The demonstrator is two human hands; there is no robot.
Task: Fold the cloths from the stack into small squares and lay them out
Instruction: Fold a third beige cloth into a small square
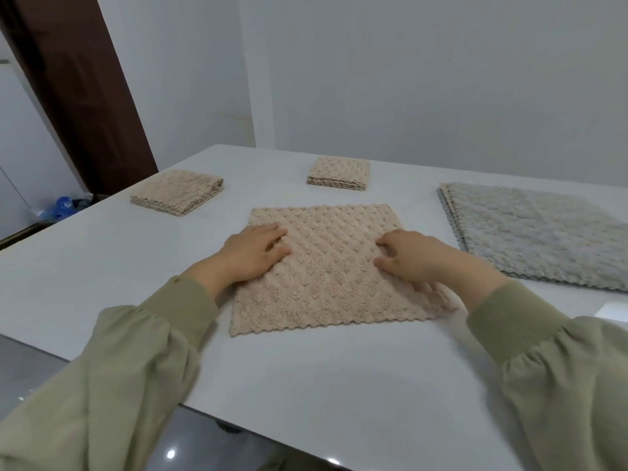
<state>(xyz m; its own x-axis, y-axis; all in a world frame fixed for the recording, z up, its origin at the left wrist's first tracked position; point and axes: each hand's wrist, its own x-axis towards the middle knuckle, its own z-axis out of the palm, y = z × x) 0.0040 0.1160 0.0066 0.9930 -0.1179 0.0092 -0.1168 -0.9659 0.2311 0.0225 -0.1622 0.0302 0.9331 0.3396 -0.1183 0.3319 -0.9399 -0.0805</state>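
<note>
beige cloth [326, 266] is spread out mid table [119, 266], right in front of the person so both sides are in reach. left hand [253, 254] lies flat on its left part with fingers straight, i'd guess pinning it so it won't slide. right hand [413, 256] is at the right edge with fingers bent, and it's blurry, so i can't tell if it's pinching or just pressing. a folded square [176, 195] back left and a second square [338, 174] back middle sit well apart, out of the way. the stack [537, 232] is off right, handy for the next one.
</note>
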